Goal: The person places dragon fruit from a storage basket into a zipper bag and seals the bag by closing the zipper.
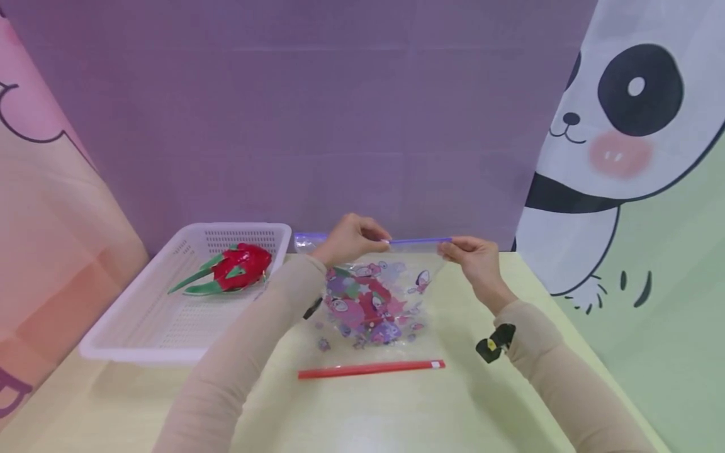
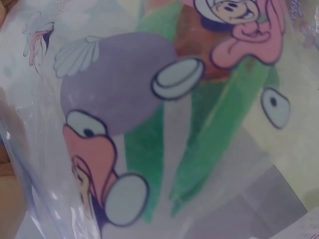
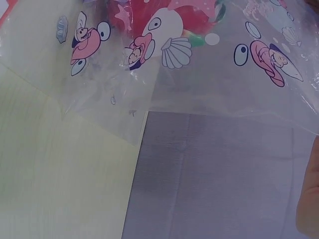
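A clear zip bag (image 1: 370, 308) printed with cartoon sea pictures hangs upright over the table, its purple zip strip (image 1: 419, 241) along the top. My left hand (image 1: 352, 239) pinches this strip between thumb and fingers, partway along it. At the strip's right end, the thumb and fingers of my right hand (image 1: 476, 258) pinch too. Through the printed film in the left wrist view shows a red and green thing (image 2: 204, 144) with long leaf-like strips. The right wrist view has the bag's film (image 3: 209, 84) across its upper part and an edge of my hand at right.
To the left, a white perforated basket (image 1: 90, 346) holds a shiny red thing with green leaf-like strips (image 1: 240, 267). A long red strip (image 1: 370, 370) with a white end lies on the table (image 1: 385, 421) in front of the bag. A purple cloth (image 1: 368, 113) hangs behind.
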The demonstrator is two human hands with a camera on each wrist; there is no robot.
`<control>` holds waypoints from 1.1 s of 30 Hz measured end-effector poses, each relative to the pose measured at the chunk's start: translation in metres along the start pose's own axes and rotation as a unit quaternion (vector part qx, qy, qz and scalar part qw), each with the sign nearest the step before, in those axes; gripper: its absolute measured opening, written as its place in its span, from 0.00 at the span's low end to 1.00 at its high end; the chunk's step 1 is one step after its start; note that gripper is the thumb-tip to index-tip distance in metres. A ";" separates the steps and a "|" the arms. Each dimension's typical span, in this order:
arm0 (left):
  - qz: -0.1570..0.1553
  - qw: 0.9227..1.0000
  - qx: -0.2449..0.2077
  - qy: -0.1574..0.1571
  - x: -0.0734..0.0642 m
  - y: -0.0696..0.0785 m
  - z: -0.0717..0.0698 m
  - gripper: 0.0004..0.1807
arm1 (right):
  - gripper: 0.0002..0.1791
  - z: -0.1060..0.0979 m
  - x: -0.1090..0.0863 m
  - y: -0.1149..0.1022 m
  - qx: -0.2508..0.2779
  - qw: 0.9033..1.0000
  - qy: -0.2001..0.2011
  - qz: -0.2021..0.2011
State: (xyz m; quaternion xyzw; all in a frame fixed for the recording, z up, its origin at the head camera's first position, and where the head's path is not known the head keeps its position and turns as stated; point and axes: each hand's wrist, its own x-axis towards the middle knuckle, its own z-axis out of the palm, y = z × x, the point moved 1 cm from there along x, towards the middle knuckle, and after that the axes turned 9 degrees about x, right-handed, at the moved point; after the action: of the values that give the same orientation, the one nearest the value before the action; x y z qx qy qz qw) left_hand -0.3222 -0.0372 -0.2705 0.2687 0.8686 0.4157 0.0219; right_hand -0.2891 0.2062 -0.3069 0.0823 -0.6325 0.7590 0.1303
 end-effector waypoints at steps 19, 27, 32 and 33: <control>0.010 1.000 0.006 0.002 -0.009 -0.014 -0.013 0.09 | 0.12 0.000 0.003 0.004 0.003 1.000 -0.006 0.018; 0.013 1.000 0.019 0.006 -0.011 -0.014 -0.020 0.08 | 0.12 -0.004 0.003 0.002 0.035 0.999 0.006 0.011; 0.012 0.999 0.030 0.009 -0.014 -0.018 -0.024 0.09 | 0.12 -0.005 0.001 0.002 0.044 0.999 0.004 0.013; 0.010 0.999 0.030 0.009 -0.014 -0.018 -0.025 0.09 | 0.13 -0.005 0.001 0.002 0.045 0.999 0.004 0.012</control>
State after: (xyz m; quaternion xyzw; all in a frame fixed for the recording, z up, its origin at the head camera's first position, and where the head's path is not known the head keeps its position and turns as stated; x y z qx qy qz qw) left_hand -0.3247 -0.0712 -0.2703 0.2745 0.8781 0.3920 0.0022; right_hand -0.2907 0.2111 -0.3093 0.0776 -0.5986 0.7883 0.1197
